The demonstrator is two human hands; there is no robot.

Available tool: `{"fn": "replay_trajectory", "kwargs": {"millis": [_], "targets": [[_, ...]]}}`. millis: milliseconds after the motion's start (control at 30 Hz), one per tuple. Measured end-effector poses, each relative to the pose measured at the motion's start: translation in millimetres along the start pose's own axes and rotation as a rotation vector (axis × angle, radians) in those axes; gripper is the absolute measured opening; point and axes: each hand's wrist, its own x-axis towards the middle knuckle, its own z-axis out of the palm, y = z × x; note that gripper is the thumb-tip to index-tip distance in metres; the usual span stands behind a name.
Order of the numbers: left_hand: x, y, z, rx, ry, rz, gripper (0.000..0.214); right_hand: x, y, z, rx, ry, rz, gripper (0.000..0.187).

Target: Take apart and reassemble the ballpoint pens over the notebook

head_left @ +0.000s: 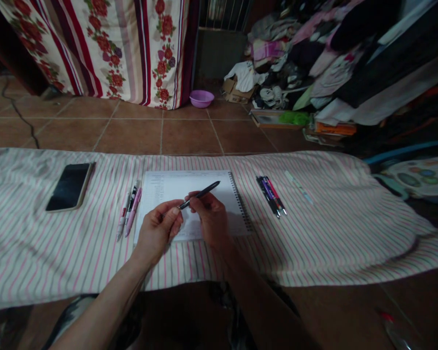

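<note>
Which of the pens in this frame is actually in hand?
The dark pen, gripped by left hand and right hand above the spiral notebook; the others lie flat on the striped cloth.

Two hands are counted: left hand (158, 232), right hand (211, 219). One dark pen (201, 194) is held between them. One spiral notebook (175, 185), one phone (70, 187) and one striped cloth (332, 233) are logged. Three pens are counted in the left pen group (130, 214). Three are made out in the right pen group (272, 195); they are packed tight, so the count is not firm. One white pen (298, 187) is noted apart. Pen total: eight seen. One purple bowl (201, 98) and one floral curtain (124, 43) are recorded. Items in the clothes pile (314, 53) cannot be counted.
</note>
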Motion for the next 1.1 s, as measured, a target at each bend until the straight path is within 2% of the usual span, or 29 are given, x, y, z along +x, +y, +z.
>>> {"fn": "replay_trajectory", "kwargs": {"millis": [133, 233, 300, 367, 467, 600, 700, 900, 1000, 1100], "targets": [[-2, -2, 2.3, 0.025, -0.025, 0.049, 0.029, 0, 5, 3, -0.102, 0.109, -0.043, 0.022], [-2, -3, 2.5, 0.038, -0.016, 0.040, 0.029, -1, 9, 4, -0.179, 0.142, -0.043, 0.026], [-1, -3, 2.2, 0.026, -0.001, 0.019, 0.028, -3, 10, 4, -0.150, 0.092, -0.041, 0.026], [0, -2, 1.9, -0.001, 0.008, 0.003, 0.026, -4, 8, 4, -0.059, -0.024, -0.017, 0.026], [2, 2, 1.6, -0.045, 0.017, -0.010, 0.023, -4, 4, 2, 0.044, -0.152, 0.019, 0.036], [2, 6, 0.8, -0.038, -0.031, -0.010, 0.021, 2, 2, -2, 0.041, -0.134, 0.047, 0.029], [1, 5, 0.2, -0.027, -0.035, 0.005, 0.022, 5, 5, -2, 0.015, -0.036, -0.002, 0.020], [-1, -1, 1.6, -0.020, -0.039, 0.021, 0.025, 2, 12, 4, -0.081, 0.076, -0.073, 0.025], [0, 1, 3.2, -0.024, -0.013, 0.014, 0.025, 0, 14, 5, -0.051, 0.044, -0.062, 0.026], [2, 4, 3.7, -0.054, 0.026, -0.032, 0.027, -2, 11, 4, 0.037, -0.100, 0.004, 0.034]]}}
